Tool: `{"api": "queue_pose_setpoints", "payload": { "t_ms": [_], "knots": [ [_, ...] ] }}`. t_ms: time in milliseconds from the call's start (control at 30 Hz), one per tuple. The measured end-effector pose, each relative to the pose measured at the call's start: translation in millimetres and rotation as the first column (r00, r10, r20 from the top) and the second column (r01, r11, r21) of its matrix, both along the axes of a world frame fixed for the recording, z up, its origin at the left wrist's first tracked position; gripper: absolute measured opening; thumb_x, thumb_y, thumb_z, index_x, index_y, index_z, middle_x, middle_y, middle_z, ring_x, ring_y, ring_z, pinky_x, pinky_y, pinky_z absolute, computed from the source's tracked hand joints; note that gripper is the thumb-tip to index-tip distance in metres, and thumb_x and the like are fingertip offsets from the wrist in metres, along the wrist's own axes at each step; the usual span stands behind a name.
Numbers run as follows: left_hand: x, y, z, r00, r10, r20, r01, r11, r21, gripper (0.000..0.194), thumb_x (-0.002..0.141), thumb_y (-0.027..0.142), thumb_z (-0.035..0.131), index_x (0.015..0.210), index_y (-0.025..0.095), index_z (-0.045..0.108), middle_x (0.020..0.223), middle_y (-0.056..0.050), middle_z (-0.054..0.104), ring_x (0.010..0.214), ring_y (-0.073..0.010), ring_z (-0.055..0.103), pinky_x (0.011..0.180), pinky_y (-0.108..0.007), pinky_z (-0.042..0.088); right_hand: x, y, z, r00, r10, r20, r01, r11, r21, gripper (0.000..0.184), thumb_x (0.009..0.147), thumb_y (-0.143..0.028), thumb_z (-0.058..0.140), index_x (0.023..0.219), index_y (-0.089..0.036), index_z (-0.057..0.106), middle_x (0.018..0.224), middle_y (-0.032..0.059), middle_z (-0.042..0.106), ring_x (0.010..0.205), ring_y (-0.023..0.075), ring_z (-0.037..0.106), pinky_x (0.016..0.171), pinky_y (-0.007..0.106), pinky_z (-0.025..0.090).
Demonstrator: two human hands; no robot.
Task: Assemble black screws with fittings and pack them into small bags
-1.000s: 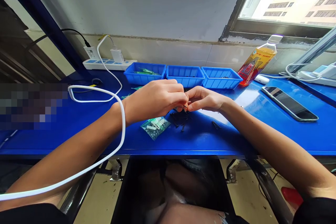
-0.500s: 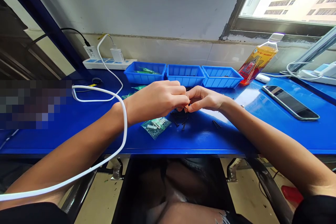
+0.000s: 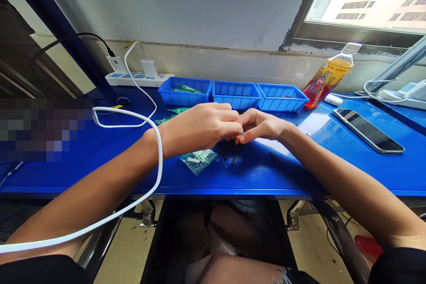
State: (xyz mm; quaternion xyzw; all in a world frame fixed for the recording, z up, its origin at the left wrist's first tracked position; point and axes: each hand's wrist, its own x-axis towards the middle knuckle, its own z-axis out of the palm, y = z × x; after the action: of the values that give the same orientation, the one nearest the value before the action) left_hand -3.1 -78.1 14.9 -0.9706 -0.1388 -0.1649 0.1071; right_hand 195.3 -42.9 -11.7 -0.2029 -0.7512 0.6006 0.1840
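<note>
My left hand (image 3: 213, 125) and my right hand (image 3: 261, 125) meet above the blue table, fingertips touching. Both are closed in a pinch. A thin dark piece, like the black screws below, shows between the fingertips; most of it is hidden. Several black screws (image 3: 234, 158) lie in a loose pile under the hands, partly covered by them. Just in front of my left hand is a clear greenish plastic bag (image 3: 199, 162) with small white and metallic parts in it. More green bags (image 3: 179, 110) lie behind my left wrist.
Three blue bins stand along the wall: a left bin (image 3: 184, 97) with green packets, a middle bin (image 3: 236, 101) and a right bin (image 3: 282, 105). To the right are a drink bottle (image 3: 329, 75) and a phone (image 3: 368, 131). A white cable (image 3: 159, 159) crosses my left forearm.
The hands stay pinched together over the pile, with only a slight shift of the fingers. The whole view has moved very little.
</note>
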Motion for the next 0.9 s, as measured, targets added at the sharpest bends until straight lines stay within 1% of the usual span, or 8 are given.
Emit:
{"api": "queue_pose_setpoints", "payload": {
  "t_ms": [300, 500, 733, 900],
  "knots": [
    [0.6, -1.0, 0.5, 1.000, 0.002, 0.019, -0.002, 1.000, -0.017, 0.027, 0.088, 0.009, 0.040, 0.088, 0.018, 0.066, 0.087, -0.005, 0.067, 0.074, -0.0144, 0.054, 0.067, -0.025, 0.043, -0.4, -0.9, 2.1, 1.000, -0.003, 0.013, 0.003, 1.000, 0.009, 0.005, 0.059, -0.014, 0.068, 0.063, -0.013, 0.065, 0.058, -0.0037, 0.063, 0.056, 0.0074, 0.051, 0.054, 0.020, 0.040],
    [-0.1, -0.8, -0.4, 0.999, -0.025, 0.028, 0.025, 1.000, -0.005, 0.026, 0.087, 0.008, 0.042, 0.090, 0.018, 0.066, 0.089, -0.005, 0.067, 0.075, -0.0149, 0.054, 0.068, -0.025, 0.043, -0.7, -0.5, 2.3, 1.000, 0.004, 0.004, -0.004, 1.000, -0.006, 0.004, 0.059, -0.013, 0.068, 0.062, -0.013, 0.065, 0.058, -0.0041, 0.063, 0.056, 0.0069, 0.052, 0.055, 0.020, 0.039],
    [0.1, -1.1, -0.7, 1.000, -0.002, 0.022, 0.002, 1.000, -0.016, 0.027, 0.086, 0.007, 0.041, 0.090, 0.018, 0.066, 0.087, -0.005, 0.067, 0.075, -0.0144, 0.054, 0.068, -0.025, 0.044, -0.8, -0.3, 3.0, 1.000, 0.002, 0.019, -0.002, 1.000, 0.014, 0.005, 0.059, -0.016, 0.069, 0.062, -0.014, 0.065, 0.059, -0.0035, 0.063, 0.056, 0.0074, 0.051, 0.053, 0.020, 0.039],
    [0.0, -0.2, -1.4, 1.000, -0.014, 0.026, 0.014, 1.000, 0.004, 0.027, 0.086, 0.006, 0.041, 0.089, 0.018, 0.066, 0.085, -0.004, 0.066, 0.074, -0.0146, 0.054, 0.067, -0.025, 0.044, -0.6, -0.3, 2.5, 1.000, -0.005, 0.014, 0.005, 1.000, 0.003, 0.005, 0.058, -0.015, 0.068, 0.062, -0.014, 0.065, 0.059, -0.0034, 0.064, 0.057, 0.0078, 0.053, 0.054, 0.020, 0.040]
  ]
}}
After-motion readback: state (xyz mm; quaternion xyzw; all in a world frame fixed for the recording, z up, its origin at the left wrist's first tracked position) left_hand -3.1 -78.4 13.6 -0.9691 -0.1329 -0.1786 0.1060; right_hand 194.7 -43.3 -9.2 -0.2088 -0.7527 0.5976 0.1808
